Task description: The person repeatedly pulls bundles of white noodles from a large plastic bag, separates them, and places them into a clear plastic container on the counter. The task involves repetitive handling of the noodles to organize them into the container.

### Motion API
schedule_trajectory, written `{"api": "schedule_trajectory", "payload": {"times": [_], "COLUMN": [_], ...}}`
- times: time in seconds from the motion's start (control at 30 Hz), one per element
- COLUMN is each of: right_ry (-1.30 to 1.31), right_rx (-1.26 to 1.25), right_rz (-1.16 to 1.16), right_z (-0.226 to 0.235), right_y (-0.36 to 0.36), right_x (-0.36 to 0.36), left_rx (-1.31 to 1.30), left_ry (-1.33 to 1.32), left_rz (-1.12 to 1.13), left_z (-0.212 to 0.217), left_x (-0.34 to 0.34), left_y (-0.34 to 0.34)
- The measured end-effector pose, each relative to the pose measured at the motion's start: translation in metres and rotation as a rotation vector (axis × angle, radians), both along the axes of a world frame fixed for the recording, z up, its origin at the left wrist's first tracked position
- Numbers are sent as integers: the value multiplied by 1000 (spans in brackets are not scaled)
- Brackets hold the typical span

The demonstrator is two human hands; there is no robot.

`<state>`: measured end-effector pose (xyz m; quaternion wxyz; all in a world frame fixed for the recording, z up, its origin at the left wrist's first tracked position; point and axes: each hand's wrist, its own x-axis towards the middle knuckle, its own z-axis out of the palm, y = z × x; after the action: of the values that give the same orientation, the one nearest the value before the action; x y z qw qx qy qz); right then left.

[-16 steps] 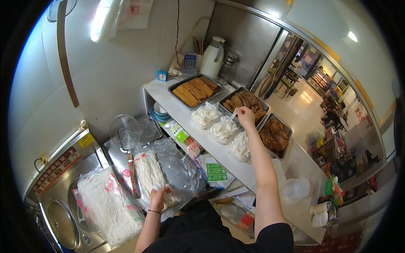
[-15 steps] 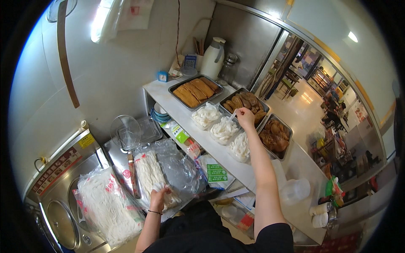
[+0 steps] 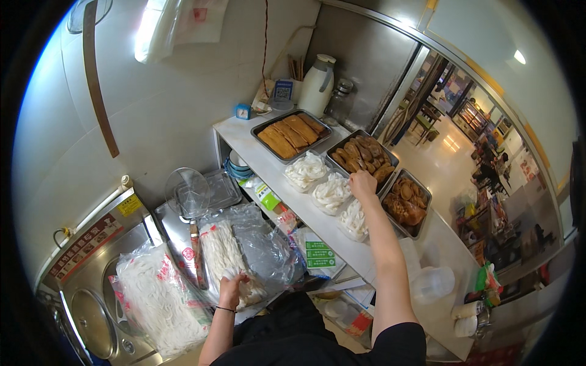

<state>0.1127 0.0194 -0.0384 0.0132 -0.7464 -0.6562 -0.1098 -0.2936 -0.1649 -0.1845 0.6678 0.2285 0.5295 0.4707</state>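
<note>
My left hand (image 3: 231,289) is closed at the near end of a bundle of white noodles (image 3: 221,247), which lies on clear plastic, and white strands show between its fingers. My right hand (image 3: 364,184) reaches over the white counter to the edge of the middle portion of noodles (image 3: 331,193). Its fingers are drawn together, and the fingertips are hidden. On either side sit another noodle portion (image 3: 306,171) and a third (image 3: 354,221), partly behind my right forearm. All three are in clear containers.
Behind the portions stand metal trays of fried slabs (image 3: 292,134), brown sliced food (image 3: 363,155) and dark braised pieces (image 3: 406,201). A large bag of noodles (image 3: 160,299) lies over the sink at left. A strainer (image 3: 188,192), a white jug (image 3: 317,85) and a clear tub (image 3: 433,283) are around.
My right hand has come down and slightly nearer, from above the middle portion to its edge. My left hand stays at the noodle bundle. The whole view has shifted slightly.
</note>
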Motion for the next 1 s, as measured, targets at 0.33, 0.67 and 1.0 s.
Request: {"api": "schedule_trajectory", "payload": {"times": [0.33,0.67,1.0], "right_ry": [-309,529,297], "right_rx": [-50,-35,-20], "right_rz": [64,-120,-211], "right_z": [10,-10,-57], "right_y": [-4,7,11], "right_x": [1,-30,-82], "left_rx": [-30,7,-21], "left_ry": [-10,-67,-117], "left_rz": [-25,-20,-62], "left_z": [5,5,10], "left_x": [4,12,5], "left_y": [1,4,-2]}}
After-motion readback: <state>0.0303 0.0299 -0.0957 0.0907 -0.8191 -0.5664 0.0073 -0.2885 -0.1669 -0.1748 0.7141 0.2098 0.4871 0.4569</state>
